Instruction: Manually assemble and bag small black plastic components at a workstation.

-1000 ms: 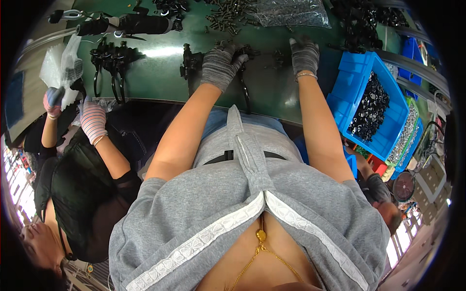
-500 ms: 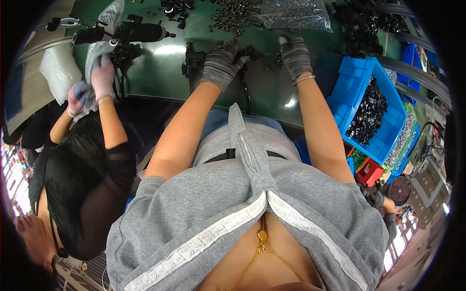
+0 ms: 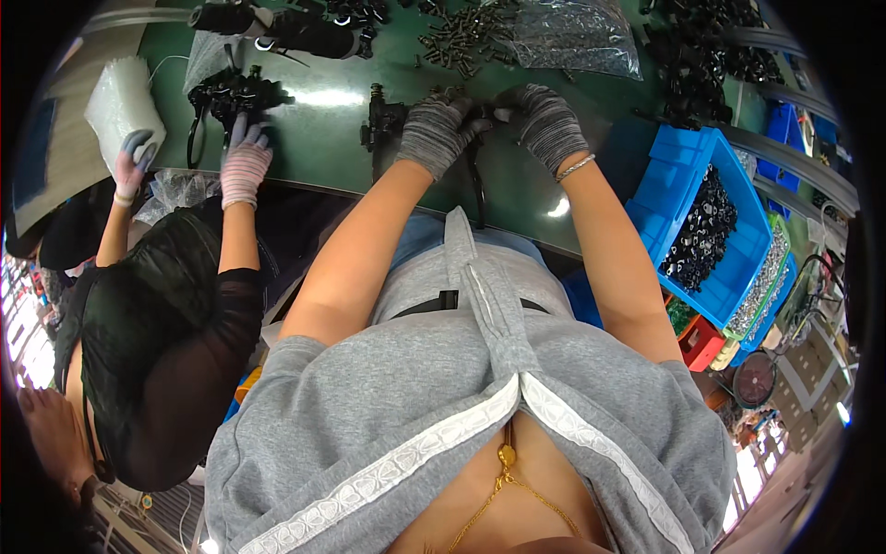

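My left hand [image 3: 436, 132], in a grey knit glove, is closed round a black lever assembly at the near part of the green table [image 3: 318, 143]. Its long curved lever [image 3: 479, 189] points down toward the table's front edge. Close on the right, my right hand [image 3: 546, 127], gloved alike, has its fingers curled together at the assembly's right end; whatever they pinch is too small and dark to make out. Just left of my left hand another black assembly [image 3: 380, 120] with a brass-coloured fitting lies on the table.
Loose dark screws [image 3: 466, 39] and a clear plastic bag [image 3: 581, 37] lie at the back. A blue bin [image 3: 678, 152] of small black parts stands right, near heaped black parts [image 3: 706, 65]. At left a co-worker's gloved hand [image 3: 245, 166] touches a black assembly [image 3: 231, 97], below a power screwdriver [image 3: 309, 32].
My right hand has moved left to the assembly in my left hand, its fingers curling in. The co-worker's hands have left the bubble-wrap bag, one reaching a black assembly.
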Motion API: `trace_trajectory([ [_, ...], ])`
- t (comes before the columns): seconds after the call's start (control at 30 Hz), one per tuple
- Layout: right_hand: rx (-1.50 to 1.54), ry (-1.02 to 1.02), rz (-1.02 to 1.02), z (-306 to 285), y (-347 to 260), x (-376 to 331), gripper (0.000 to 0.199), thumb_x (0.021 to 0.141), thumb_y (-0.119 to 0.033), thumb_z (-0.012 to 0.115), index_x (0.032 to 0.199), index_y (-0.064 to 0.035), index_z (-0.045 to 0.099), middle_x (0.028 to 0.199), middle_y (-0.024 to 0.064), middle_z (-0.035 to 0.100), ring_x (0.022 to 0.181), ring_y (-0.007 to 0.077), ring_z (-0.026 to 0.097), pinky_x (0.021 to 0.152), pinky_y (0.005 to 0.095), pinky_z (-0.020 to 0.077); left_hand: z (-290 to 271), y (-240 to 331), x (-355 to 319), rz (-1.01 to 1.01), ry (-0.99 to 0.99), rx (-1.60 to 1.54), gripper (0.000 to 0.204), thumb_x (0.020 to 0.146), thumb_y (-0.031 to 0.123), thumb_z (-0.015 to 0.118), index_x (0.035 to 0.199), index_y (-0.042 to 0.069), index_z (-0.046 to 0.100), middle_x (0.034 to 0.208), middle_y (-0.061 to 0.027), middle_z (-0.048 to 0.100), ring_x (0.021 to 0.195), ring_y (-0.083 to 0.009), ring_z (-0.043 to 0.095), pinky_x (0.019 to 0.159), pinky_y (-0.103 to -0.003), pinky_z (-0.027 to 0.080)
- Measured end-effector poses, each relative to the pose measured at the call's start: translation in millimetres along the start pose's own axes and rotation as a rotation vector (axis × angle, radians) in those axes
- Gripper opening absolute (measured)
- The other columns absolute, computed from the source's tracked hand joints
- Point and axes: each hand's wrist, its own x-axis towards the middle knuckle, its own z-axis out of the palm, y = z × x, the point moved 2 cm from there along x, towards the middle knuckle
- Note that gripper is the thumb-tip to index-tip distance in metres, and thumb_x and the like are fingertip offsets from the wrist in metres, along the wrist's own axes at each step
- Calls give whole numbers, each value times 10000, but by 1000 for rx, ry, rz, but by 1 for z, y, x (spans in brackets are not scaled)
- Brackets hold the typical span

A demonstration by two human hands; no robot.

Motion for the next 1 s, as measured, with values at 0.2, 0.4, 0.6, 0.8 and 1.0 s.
trace_trajectory([
  [0.2,-371,-182,-149,-15,-15,7,353,820,-217,728,1157,-130,675,1110,122,678,1042,295,641,914,390,501,3,-1,-1,50,87,54,526,814,515,684,1100,73,676,1059,-193,669,1018,-382,619,914,-459,483],
  [0.4,-576,18,-272,-20,-30,-5,185,887,-230,603,1013,-123,685,1004,122,682,977,294,635,849,412,498,7,-5,2,31,16,25,547,822,572,622,1122,116,666,1148,-183,645,1048,-357,616,919,-459,478],
  [0.6,-568,30,-263,-18,-31,-7,184,882,-229,600,1004,-117,680,980,115,668,968,295,630,818,412,504,5,-4,2,26,26,15,497,822,550,639,1078,126,677,1086,-159,661,1010,-337,633,890,-443,494],
  [0.8,-622,-24,-240,-15,-36,-2,270,829,-245,670,1064,-115,647,1071,108,641,1056,274,599,855,410,496,5,-2,1,46,64,66,517,821,568,619,1083,126,673,1143,-145,650,1066,-327,617,921,-444,480],
  [1.0,-740,-73,-305,-5,-35,-4,228,886,-276,587,1040,-121,651,1031,108,656,996,286,619,817,414,505,7,-2,2,-20,-56,125,608,831,556,626,1249,115,605,1234,-201,616,1196,-372,553,1008,-455,438],
])
